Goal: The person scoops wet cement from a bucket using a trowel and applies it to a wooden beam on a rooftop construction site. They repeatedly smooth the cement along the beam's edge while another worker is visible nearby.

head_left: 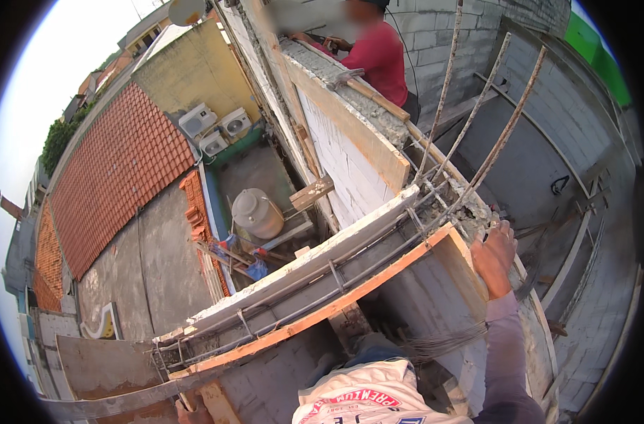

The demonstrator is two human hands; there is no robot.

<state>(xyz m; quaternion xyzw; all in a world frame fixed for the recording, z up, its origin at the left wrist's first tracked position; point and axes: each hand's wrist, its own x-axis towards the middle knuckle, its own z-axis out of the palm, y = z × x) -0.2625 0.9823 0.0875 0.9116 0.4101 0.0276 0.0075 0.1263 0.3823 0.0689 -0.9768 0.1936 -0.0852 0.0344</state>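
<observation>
My right hand (495,258) rests on the corner of the wall, its fingers curled over the rough concrete edge (470,212) beside a wooden form board (460,265). Just beyond it, several rusty rebar rods (492,152) stick up from the corner. At the lower edge my left hand (195,411) is closed near a short wooden board (219,403); what it grips is mostly hidden. Between the hands runs a narrow beam form with an orange-brown plank (322,314) on the near side. A steel reinforcement cage (340,279) lies inside it.
A person in a red shirt (375,60) works at the far wall top. Left, below the wall, are a tiled roof (117,177), air-conditioner units (212,127) and a water tank (257,212). Loose wire (442,343) hangs near my right forearm. A deep grey-walled space (520,148) drops away right.
</observation>
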